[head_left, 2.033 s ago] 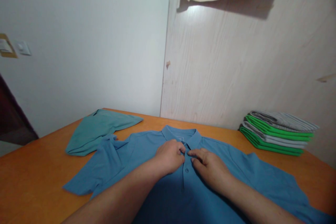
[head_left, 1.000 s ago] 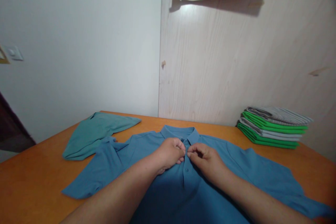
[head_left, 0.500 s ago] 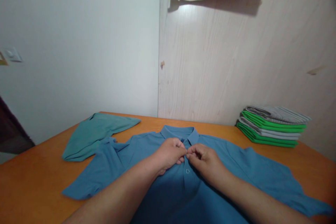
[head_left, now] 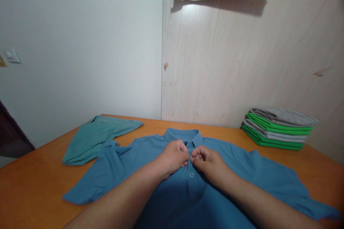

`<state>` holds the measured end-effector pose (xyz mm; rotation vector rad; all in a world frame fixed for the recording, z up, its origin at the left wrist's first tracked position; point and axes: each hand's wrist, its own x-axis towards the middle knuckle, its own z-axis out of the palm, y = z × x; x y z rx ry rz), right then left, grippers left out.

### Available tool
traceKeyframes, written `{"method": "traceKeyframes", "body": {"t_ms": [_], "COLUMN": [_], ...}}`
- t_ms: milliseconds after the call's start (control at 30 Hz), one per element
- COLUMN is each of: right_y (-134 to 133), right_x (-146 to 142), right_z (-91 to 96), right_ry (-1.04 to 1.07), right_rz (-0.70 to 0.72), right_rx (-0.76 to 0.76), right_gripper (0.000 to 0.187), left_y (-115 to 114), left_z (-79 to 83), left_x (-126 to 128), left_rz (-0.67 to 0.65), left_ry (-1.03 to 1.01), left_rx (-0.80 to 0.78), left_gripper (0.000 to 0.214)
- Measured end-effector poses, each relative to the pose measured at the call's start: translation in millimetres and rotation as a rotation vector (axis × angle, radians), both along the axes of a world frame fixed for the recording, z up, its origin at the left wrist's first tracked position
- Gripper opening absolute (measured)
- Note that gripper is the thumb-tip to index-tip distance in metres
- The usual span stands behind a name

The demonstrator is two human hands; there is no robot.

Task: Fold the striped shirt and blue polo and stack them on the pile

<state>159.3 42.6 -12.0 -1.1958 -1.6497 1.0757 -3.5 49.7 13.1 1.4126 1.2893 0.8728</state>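
Observation:
A blue polo shirt [head_left: 249, 179] lies spread face up on the orange table [head_left: 32, 186], collar away from me. My left hand [head_left: 173, 157] and my right hand [head_left: 208, 162] meet just below the collar [head_left: 184, 135]. Both pinch the button placket, fingertips curled and touching. One button [head_left: 191, 175] shows on the placket just below my hands.
A crumpled teal shirt [head_left: 96, 137] lies at the back left of the table. A stack of folded green and grey shirts [head_left: 276, 128] sits at the back right against a pale wood-grain panel. A white wall stands to the left.
My hands have closed in from lying on the placket to a tight pinch under the collar. The view has shifted slightly to the right.

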Motion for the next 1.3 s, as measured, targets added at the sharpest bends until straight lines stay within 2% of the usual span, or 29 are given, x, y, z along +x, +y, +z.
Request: {"method": "traceKeyframes", "body": {"t_ms": [133, 333, 467, 667, 1000, 1300], "right_y": [1, -2, -4, -5, -5, -3], "right_x": [-1, -2, -4, -4, -4, -3], "right_z": [-3.0, -3.2, -2.5, -2.3, -3.4, -4.6], "right_ry": [0.037, 0.004, -0.023, -0.001, 0.024, -0.008], "right_rz": [-0.009, -0.018, -0.039, -0.011, 0.037, 0.028], "right_rx": [-0.021, 0.03, 0.067, 0.031, 0.027, 0.043], "right_gripper": [0.016, 0.014, 0.013, 0.012, 0.012, 0.011], "left_y": [-3, -6, -6, -4, -4, -3], "left_z": [4.8, 11.1, 9.4, 4.9, 7.8, 10.7], "left_x": [0, 1, 2, 4, 5, 2], "left_rz": [0.002, -0.01, 0.009, 0.048, 0.117, 0.07], "left_ry": [-0.001, -0.047, -0.07, -0.123, -0.116, -0.117], "left_rx": [-0.011, -0.044, -0.051, -0.066, -0.096, -0.119], "left_gripper": [0.015, 0.018, 0.025, 0.026, 0.029, 0.03]}}
